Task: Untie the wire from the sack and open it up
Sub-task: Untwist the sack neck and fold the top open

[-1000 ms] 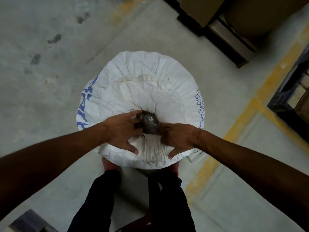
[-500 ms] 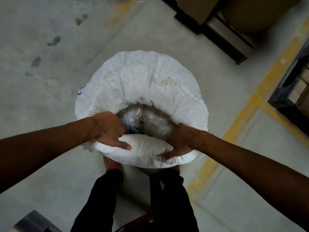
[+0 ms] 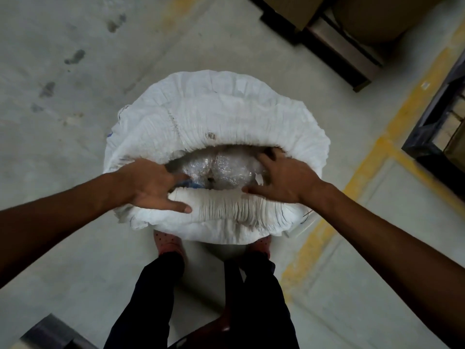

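Now open at the top: white sack (image 3: 216, 117) standing on the concrete floor (image 3: 75, 59), just ahead of two pink shoes (image 3: 167, 241) and dark trousers (image 3: 151, 298). Mouth gaping as a wide slit, far edge rolled back and up, near edge bunched into a pleated roll (image 3: 226, 205) along the front. Inside, a clear crinkled plastic liner (image 3: 221, 167) showing, shiny and gathered toward the middle. No telling where the wire is; only a thin dark strand (image 3: 307, 214) visible at the sack's right edge, too small to identify.

Left hand (image 3: 153, 185) lying on the left end of the mouth, grip spread: fingers (image 3: 180, 176) reaching into the opening toward the liner, thumb (image 3: 180, 207) stretched along the pleated roll, nothing pinched. Right hand (image 3: 284, 175) at the right end, grip likewise spread: fingertips tucked under the far edge, thumb (image 3: 251, 189) touching the near roll.

Beyond, a yellow line (image 3: 372, 152) painted across the floor on the right, and dark pallets (image 3: 339, 46) with brown boxes (image 3: 297, 8) at the top right, well apart from the sack.
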